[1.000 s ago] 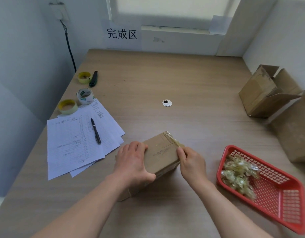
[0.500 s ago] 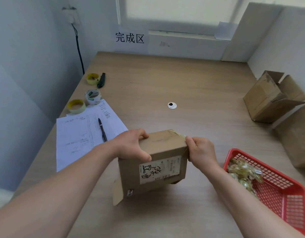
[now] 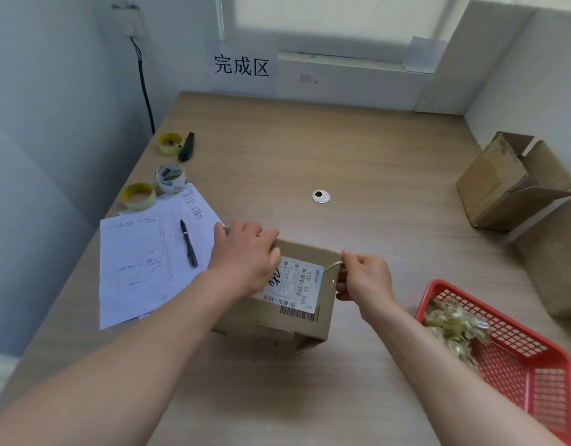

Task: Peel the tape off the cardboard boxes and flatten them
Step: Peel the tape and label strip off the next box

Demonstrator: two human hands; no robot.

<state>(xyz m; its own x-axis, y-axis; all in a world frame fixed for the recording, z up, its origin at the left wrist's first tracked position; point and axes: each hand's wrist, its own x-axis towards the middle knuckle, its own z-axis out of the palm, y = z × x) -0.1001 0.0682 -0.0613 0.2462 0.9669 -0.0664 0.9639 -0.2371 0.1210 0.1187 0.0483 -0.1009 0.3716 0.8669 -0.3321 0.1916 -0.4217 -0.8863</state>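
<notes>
A small brown cardboard box (image 3: 322, 304) with a white shipping label (image 3: 297, 286) on top sits on the wooden table in front of me. My left hand (image 3: 245, 255) grips its far left top edge, fingers curled over the box. My right hand (image 3: 363, 278) is at the box's right top corner and pinches a thin strip of clear tape (image 3: 331, 268) that runs from the corner over the label's edge. Two more cardboard boxes stand at the right: an open one (image 3: 499, 185) and a larger one (image 3: 554, 265) cut off by the frame edge.
A red plastic basket (image 3: 535, 375) with a wad of peeled tape (image 3: 454, 326) lies at the near right. Papers (image 3: 142, 259) with a pen (image 3: 189, 243), three tape rolls (image 3: 169, 178) and a dark cutter (image 3: 186, 147) lie along the left edge. A round cable hole cover (image 3: 320, 196) is mid-table.
The box was rolled toward me so its label side now faces up. My left hand shifted to the far left edge, and my right hand keeps pinching the tape at the right corner.
</notes>
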